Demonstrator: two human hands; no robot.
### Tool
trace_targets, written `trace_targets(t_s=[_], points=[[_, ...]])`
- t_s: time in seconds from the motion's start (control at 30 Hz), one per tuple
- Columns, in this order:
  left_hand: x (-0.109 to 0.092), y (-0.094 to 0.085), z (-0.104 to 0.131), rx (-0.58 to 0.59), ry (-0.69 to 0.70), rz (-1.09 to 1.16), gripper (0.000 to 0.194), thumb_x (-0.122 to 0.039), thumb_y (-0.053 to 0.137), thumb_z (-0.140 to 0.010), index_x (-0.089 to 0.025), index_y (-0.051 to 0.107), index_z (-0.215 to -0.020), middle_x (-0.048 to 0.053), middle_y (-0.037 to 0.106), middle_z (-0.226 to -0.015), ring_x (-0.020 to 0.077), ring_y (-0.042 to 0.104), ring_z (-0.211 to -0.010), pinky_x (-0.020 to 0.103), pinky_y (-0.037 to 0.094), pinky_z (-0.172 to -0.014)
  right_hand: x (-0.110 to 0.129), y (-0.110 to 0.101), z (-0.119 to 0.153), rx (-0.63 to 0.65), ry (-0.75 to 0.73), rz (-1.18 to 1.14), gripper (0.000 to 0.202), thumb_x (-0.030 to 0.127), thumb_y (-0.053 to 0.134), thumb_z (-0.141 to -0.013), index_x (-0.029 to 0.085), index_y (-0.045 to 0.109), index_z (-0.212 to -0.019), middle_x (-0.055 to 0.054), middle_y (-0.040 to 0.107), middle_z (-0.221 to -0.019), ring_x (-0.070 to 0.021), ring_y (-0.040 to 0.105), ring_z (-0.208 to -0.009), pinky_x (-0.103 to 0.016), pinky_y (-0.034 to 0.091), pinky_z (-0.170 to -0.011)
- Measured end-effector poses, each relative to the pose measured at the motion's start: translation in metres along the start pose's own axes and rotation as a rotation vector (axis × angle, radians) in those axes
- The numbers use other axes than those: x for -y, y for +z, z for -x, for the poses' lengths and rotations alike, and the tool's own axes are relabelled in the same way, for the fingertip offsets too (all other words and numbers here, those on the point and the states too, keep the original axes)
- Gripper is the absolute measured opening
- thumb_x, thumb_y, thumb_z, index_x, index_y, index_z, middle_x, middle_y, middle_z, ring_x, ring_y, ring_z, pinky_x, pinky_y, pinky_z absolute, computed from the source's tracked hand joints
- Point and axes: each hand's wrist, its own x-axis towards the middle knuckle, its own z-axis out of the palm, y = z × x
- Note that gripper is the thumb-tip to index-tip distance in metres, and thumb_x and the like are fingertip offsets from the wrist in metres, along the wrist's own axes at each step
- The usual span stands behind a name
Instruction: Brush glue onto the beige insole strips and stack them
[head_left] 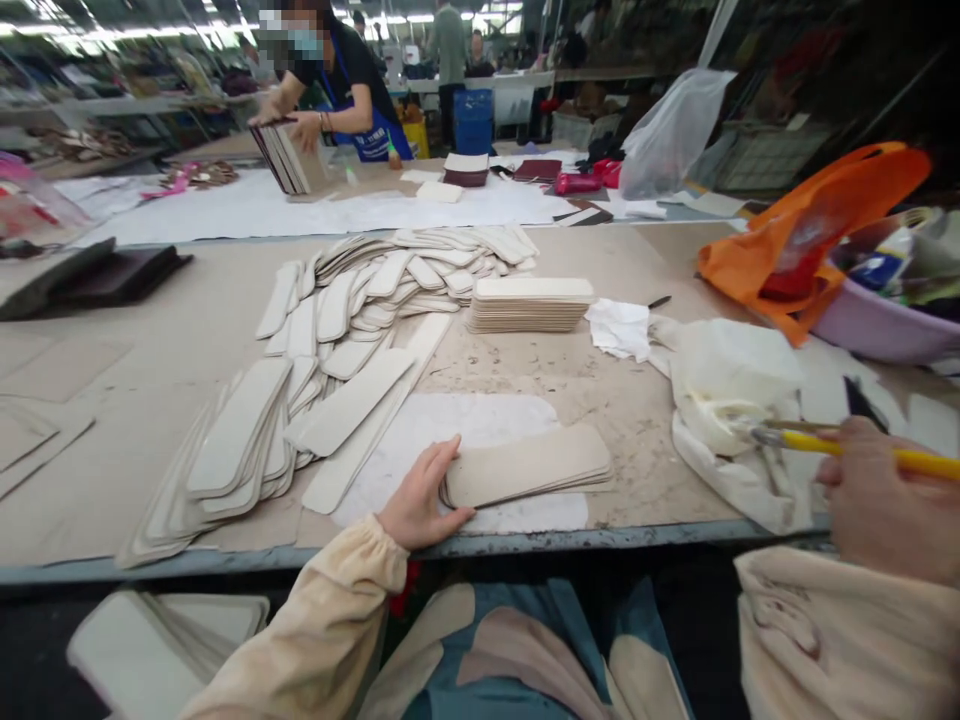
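Observation:
My left hand [427,497] grips the left end of a low stack of beige rounded strips [536,462], thumb at the near corner and fingers at the far one. The stack lies slightly fanned on a white sheet [480,412] by the table's front edge. On the right, my right hand [881,490] is closed around a yellow-handled brush [806,442]. Its metal end points left into a whitish container [739,395] wrapped in cloth or plastic; the bristles are hard to see. Beside that hand a dark pointed object [862,405] sticks up.
Many loose strips [352,300] spread across the table's left and middle. A neat strip stack [532,305] stands behind, near crumpled white paper [619,328]. An orange bag [817,230] and a purple basin [870,320] sit right. Across the table, a co-worker [352,90] holds upright panels.

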Motion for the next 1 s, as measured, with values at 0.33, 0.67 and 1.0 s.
trace_targets(t_s=[0.33, 0.67, 1.0], points=[[0.003, 0.001, 0.000, -0.007, 0.013, 0.073, 0.100, -0.030, 0.068, -0.074, -0.022, 0.004, -0.151, 0.013, 0.044, -0.129, 0.0284, 0.043, -0.121, 0.049, 0.037, -0.106, 0.072, 0.075, 0.110, 0.511, 0.265, -0.541, 0.033, 0.050, 0.059, -0.085, 0.018, 0.064, -0.086, 0.005, 0.044, -0.047, -0.0085, 0.037, -0.041, -0.023, 0.026, -0.040], [0.002, 0.001, -0.001, -0.020, 0.003, 0.106, 0.105, -0.028, 0.070, -0.071, -0.023, 0.002, -0.151, 0.012, 0.046, -0.126, 0.0280, 0.046, -0.117, 0.048, 0.040, -0.103, 0.094, 0.134, 0.173, 0.789, 0.073, -0.410, 0.049, 0.043, 0.049, -0.093, 0.019, 0.052, -0.050, 0.001, 0.053, -0.051, -0.0102, 0.049, -0.050, -0.024, 0.039, -0.058], [0.002, 0.001, -0.001, -0.006, -0.012, 0.076, 0.103, -0.029, 0.068, -0.072, -0.021, 0.003, -0.151, 0.013, 0.047, -0.126, 0.0281, 0.046, -0.116, 0.048, 0.040, -0.103, 0.083, 0.140, 0.168, 0.723, 0.030, -0.271, 0.051, 0.043, 0.046, -0.093, 0.021, 0.050, -0.047, 0.001, 0.055, -0.050, -0.0127, 0.055, -0.056, -0.025, 0.041, -0.067]])
